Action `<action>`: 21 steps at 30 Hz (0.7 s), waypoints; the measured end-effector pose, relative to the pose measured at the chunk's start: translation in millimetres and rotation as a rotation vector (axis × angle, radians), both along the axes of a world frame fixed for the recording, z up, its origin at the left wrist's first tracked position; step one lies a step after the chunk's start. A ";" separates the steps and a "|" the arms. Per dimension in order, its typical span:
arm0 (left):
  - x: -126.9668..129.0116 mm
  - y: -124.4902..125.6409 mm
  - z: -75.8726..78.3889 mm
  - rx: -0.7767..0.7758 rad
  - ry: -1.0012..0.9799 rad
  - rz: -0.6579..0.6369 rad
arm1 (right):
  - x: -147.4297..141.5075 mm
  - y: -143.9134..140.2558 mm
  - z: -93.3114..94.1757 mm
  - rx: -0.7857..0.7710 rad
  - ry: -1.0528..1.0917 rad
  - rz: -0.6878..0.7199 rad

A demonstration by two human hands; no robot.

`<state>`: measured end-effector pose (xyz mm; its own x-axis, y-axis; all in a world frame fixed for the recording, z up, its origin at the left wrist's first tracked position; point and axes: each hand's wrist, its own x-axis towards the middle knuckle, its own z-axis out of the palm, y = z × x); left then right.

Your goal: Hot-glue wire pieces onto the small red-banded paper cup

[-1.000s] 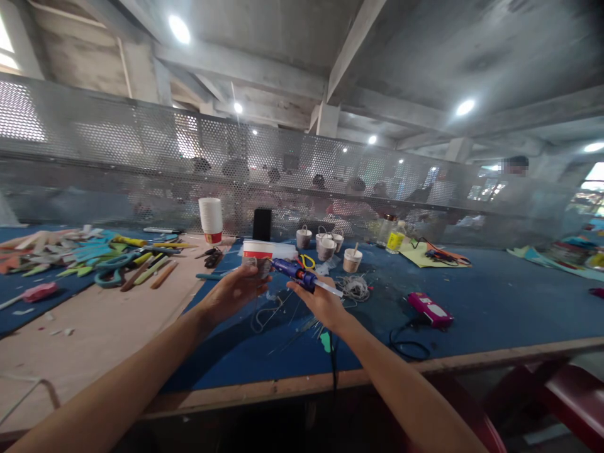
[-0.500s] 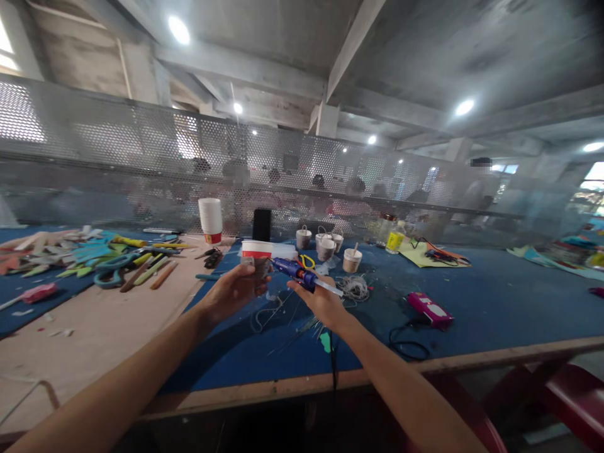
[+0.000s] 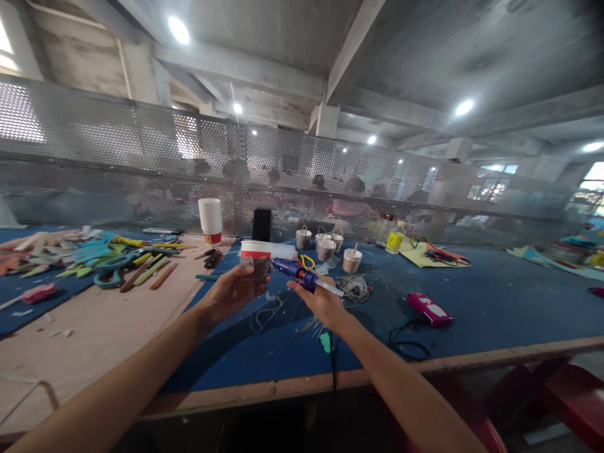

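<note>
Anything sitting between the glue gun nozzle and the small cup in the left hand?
Nothing visible. The right hand holds the glue gun with its nozzle pointing at the small cup, which the left hand grips. The tip sits right at the cup's side; whether it touches, the picture cannot settle.

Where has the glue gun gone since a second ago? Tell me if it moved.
No. The glue gun sits just as near the red-banded cup, held in the right hand.

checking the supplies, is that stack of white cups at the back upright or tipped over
Upright. The stack of white cups stands straight on the brown board, beside the scattered craft sticks.
</note>
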<state>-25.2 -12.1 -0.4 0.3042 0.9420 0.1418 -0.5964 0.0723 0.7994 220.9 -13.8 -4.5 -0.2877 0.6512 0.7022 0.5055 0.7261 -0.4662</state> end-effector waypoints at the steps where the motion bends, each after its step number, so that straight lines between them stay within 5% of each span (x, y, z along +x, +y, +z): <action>1: 0.3 -0.1 -0.1 -0.001 0.006 0.006 | -0.1 -0.7 0.6 -0.006 0.001 -0.002; 16: 6.5 -2.1 -3.6 0.017 0.106 0.033 | -1.1 -7.6 3.6 -0.060 -0.022 0.085; 21: 8.0 -2.8 -2.1 0.025 0.108 0.029 | -3.3 -10.1 3.5 -0.218 0.109 0.131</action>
<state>-17.3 -15.0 -2.5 0.2916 0.9472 0.1336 -0.5086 0.0352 0.8603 217.6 -23.9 -1.1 -0.3099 0.7524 0.5813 0.3526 0.6587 -0.6647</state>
